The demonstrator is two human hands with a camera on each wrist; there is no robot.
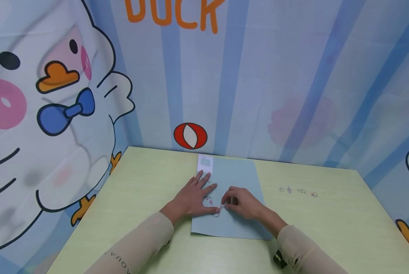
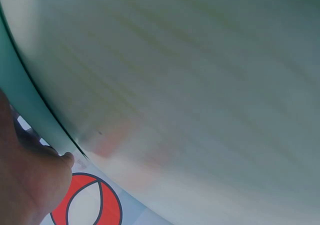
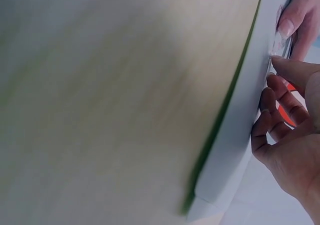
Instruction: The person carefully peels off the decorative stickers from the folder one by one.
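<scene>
A light blue sheet (image 1: 240, 175) lies on the table. My left hand (image 1: 194, 196) rests on its left part with the fingers spread, the thumb tip beside a small pale piece (image 1: 216, 214). Between thumb and index finger, my right hand (image 1: 243, 203) pinches a tiny clear, sticker-like piece (image 1: 222, 206) at the sheet's surface. A small clear piece with pink marks (image 1: 209, 200) lies between the left thumb and index finger. In the right wrist view, the right hand (image 3: 295, 135) has its other fingers curled. The left wrist view shows only part of the left hand (image 2: 35, 180).
A white card with a greenish square (image 1: 205, 163) is at the sheet's upper left corner. Several small clear pieces with printed marks (image 1: 301, 191) lie in a row on the pale yellow table (image 1: 327, 228) to the right. A duck-printed curtain (image 1: 204, 76) hangs behind.
</scene>
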